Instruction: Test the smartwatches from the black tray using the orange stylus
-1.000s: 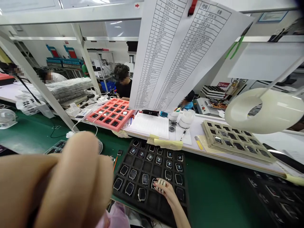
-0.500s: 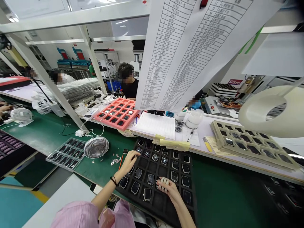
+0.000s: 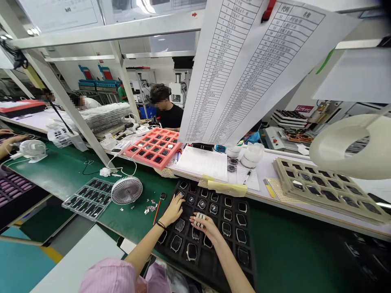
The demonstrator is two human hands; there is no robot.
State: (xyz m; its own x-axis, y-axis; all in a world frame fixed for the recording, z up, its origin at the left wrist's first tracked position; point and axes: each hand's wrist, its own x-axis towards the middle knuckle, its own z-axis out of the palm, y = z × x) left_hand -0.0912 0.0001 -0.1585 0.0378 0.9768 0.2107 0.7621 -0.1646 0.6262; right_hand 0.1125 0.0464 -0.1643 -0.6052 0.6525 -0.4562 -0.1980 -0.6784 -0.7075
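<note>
A black foam tray (image 3: 220, 260) lies on the green bench, with square-faced smartwatches in many of its pockets. My left hand (image 3: 173, 211) reaches over its upper left part, fingers bent down on a smartwatch (image 3: 180, 194) that they partly cover. Over the middle of the tray, my right hand (image 3: 205, 224) is closed, its fingers curled toward the thumb and wearing pale finger covers. Anything inside that grip is hidden. Just below it, a smartwatch (image 3: 208, 242) sits in a pocket. Smartwatches with lit faces (image 3: 214, 208) lie near both hands.
Left of the tray are an orange stick (image 3: 157, 212), a small watch (image 3: 163, 196), scraps (image 3: 150, 208), a fan (image 3: 126, 190) and a clear tray (image 3: 88, 198). Behind stand a pink tray (image 3: 154, 148), papers (image 3: 203, 162) and a beige tray (image 3: 331, 187). A printed sheet (image 3: 241, 69) hangs overhead.
My right hand has moved up and left from a pocket, where a smartwatch now shows. My left hand has shifted farther over the upper-left smartwatch. The camera view has moved slightly.
</note>
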